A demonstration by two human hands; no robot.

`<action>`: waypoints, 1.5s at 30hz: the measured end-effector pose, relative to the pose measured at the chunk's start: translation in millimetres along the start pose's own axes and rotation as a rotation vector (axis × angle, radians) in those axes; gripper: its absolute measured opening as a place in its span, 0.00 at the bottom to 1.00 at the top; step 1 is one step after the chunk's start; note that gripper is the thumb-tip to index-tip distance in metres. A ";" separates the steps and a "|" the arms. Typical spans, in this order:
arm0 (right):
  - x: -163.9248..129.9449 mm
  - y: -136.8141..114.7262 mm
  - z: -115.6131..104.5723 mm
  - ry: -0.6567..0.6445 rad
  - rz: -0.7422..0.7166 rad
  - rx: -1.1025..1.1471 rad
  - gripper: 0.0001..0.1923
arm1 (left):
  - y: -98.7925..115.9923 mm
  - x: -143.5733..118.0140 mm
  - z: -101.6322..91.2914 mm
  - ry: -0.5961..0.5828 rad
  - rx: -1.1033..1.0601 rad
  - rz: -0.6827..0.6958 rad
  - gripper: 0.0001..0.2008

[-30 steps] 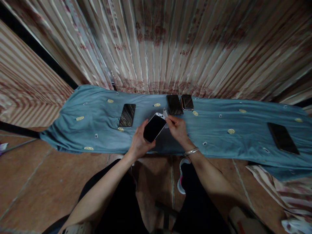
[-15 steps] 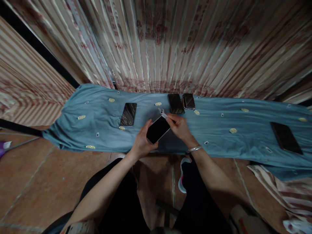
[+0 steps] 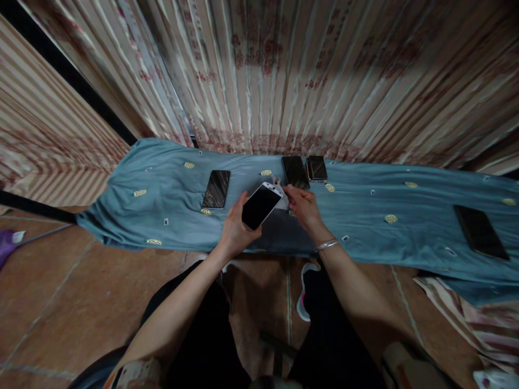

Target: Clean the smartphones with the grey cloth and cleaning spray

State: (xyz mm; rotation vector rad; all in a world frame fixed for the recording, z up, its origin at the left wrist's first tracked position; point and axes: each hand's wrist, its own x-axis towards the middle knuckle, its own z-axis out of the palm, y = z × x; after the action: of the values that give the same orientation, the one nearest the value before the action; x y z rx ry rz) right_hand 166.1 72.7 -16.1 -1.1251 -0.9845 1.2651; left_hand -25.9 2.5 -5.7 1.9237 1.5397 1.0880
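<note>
My left hand (image 3: 238, 227) is closed round the lower left end of a white-edged smartphone (image 3: 261, 206), whose dark screen faces up. Between the fingers of my right hand (image 3: 304, 208) is a thin whitish cloth or tissue (image 3: 284, 198), partly behind the phone's upper right corner. I cannot tell whether it is cloth or paper. Both hands are above a blue patterned cloth (image 3: 357, 232). Just beyond my right hand lies a dark phone (image 3: 295, 172), with a small stack of phones (image 3: 317, 168) beside it.
Another dark phone (image 3: 216, 189) lies left of my hands, and a larger dark device (image 3: 480, 232) at the far right. Pleated patterned curtains (image 3: 259, 81) hang behind the cloth-covered surface. Tiled floor (image 3: 60, 292) and my legs are below.
My right hand has moved off the phone's face to its right side, taking the whitish cloth or tissue along. The phone's white upper end is now uncovered. The view has shifted slightly.
</note>
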 end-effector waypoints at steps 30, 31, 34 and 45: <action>-17.0 1.0 19.9 0.009 0.119 0.158 0.15 | 7.0 30.6 23.7 0.149 0.034 0.039 0.47; -19.9 1.6 21.7 -0.009 0.123 0.148 0.15 | 6.6 31.7 23.7 0.150 0.040 0.035 0.47; -25.0 3.6 22.8 -0.036 0.138 0.144 0.14 | 7.0 31.9 24.9 0.138 0.042 0.037 0.47; -15.8 1.7 3.1 -0.053 0.191 0.191 0.13 | 14.9 30.4 22.0 0.098 -0.510 -0.146 0.32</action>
State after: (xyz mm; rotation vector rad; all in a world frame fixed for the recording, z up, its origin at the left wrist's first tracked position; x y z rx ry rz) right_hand 161.6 57.2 -16.4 -1.0596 -0.7900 1.5162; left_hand 2.6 30.1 1.5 1.4120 1.2675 1.3665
